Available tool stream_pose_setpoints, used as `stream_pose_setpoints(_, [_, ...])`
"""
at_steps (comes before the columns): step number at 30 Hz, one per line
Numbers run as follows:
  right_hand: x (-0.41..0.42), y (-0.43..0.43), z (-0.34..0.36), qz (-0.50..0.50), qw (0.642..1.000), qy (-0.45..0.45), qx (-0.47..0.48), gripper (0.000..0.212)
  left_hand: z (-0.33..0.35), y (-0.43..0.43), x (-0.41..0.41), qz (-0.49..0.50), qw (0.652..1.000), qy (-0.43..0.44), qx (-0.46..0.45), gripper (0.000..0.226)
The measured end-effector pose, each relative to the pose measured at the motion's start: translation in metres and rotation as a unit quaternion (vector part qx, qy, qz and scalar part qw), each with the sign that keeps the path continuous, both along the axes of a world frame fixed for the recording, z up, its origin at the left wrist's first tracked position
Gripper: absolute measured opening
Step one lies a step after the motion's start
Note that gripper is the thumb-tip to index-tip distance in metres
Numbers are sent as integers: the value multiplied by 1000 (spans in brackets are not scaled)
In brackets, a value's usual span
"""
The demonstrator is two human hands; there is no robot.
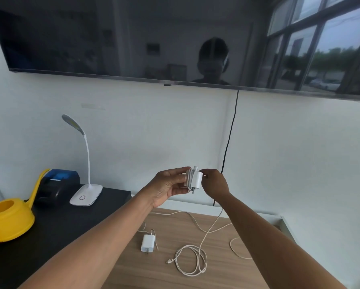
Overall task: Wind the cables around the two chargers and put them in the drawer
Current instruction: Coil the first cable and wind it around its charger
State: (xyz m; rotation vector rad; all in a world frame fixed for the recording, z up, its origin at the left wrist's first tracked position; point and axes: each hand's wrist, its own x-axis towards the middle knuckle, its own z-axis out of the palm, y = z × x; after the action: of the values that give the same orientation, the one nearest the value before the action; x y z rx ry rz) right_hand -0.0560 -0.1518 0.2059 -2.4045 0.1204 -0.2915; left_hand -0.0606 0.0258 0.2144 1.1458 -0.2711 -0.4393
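Charger point(197, 178), smooth white block, pinched by left hand point(168, 187).

This looks like a room in a home, or maybe a small office; I cannot say which for sure. A big dark television point(133, 38) hangs on the plain white wall point(154, 122), and a black cord point(229, 138) runs down from it. The screen reflects a large window with trees and parked cars outside. On a low black cabinet point(60, 236) stand a white desk lamp point(87, 184), a yellow watering can point(8, 222) and a small black-and-blue printer point(58, 184). Beside it, a wooden tabletop point(227, 274) carries a white charger point(147, 243) and a loose cable point(190, 261).
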Motion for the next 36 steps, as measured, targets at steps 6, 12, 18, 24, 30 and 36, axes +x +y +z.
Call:
stream_pose_setpoints(6, [-9, 7, -5, 45, 997, 23, -51, 20, 1, -3, 4, 2, 1000, -4, -22, 38])
stream_pose_setpoints(12, [-11, 6, -19, 45, 999, 20, -3, 22, -5, 5, 15, 141, 989, 22, -23, 23])
stream_pose_setpoints(18, [-17, 27, -29, 73, 997, 22, -14, 23, -14, 0, 22, 223, 973, 52, -24, 13])
stream_pose_setpoints(24, [-18, 37, -31, 67, 997, -17, -45, 26, -16, 3, 26, 267, 963, 41, 14, 14])
stream_pose_setpoints(30, [-19, 34, -22, 70, 995, -40, -60, 26, -17, 9, 29, 255, 965, 1, 54, 15])
stream_pose_setpoints(36, [-18, 28, -5, 63, 995, -50, -52, 21, -19, 10, 29, 215, 969, -53, 106, 24])
